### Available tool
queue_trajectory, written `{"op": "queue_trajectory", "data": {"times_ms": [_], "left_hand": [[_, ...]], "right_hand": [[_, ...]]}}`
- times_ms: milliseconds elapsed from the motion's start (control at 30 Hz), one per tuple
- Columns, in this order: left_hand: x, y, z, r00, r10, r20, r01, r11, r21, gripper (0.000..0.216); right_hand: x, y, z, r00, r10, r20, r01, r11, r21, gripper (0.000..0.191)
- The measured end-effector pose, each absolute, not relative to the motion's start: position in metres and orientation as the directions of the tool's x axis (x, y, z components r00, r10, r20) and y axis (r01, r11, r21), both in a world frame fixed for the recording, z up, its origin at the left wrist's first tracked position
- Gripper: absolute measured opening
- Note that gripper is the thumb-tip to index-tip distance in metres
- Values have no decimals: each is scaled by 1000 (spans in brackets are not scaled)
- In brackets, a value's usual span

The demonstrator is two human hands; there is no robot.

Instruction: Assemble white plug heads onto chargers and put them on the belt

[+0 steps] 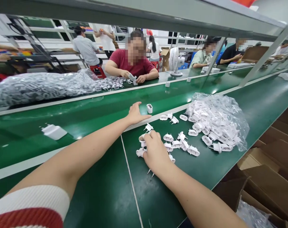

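Observation:
My left hand (135,114) reaches out over the green conveyor belt (86,114), fingers stretched and apart, holding nothing; its fingertips are just short of a small white plug housing (149,108) standing on the belt. My right hand (154,151) rests on the green table (205,171), fingers curled down over white plug inserts (142,142) in a small heap. More white plug inserts (182,142) with metal pins lie scattered to its right. A clear plastic bag (218,118) full of the same parts lies beyond them.
A white charger body (54,131) lies on the belt at left. Across the belt a person in a red shirt (132,65) handles parts beside a big bag of white pieces (39,87). Cardboard boxes (267,177) stand at my right. A small fan (174,61) stands behind.

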State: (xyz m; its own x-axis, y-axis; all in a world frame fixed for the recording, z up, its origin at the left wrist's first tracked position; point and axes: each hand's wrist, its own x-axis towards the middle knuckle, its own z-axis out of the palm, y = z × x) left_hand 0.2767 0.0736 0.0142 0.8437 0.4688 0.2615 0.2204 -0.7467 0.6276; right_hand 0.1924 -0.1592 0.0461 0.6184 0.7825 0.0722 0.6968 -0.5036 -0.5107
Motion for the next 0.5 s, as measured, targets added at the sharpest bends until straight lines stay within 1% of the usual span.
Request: {"op": "queue_trajectory", "data": {"times_ms": [33,67,100,200,267,367,500], "left_hand": [[289,70,13,860,453,232,222,-744,630,101],[301,66,12,871,444,211,226,-743,631,100],[312,63,10,876,441,197,231,-742,630,94],[339,54,4,864,469,186,263,-733,627,57],[349,52,0,841,507,188,293,-719,631,43],[351,53,-1,805,561,192,326,-689,647,41],[318,59,11,789,574,218,296,-666,685,41]], "right_hand": [[192,-159,46,611,787,80,707,-498,-503,57],[191,-160,46,603,794,79,716,-495,-492,59],[190,-160,46,596,800,72,723,-495,-482,60],[187,-162,46,573,817,66,740,-480,-471,57],[187,-162,44,560,824,84,750,-461,-474,53],[186,-163,41,549,825,135,763,-429,-483,48],[188,-162,38,549,810,207,758,-378,-532,51]]}}
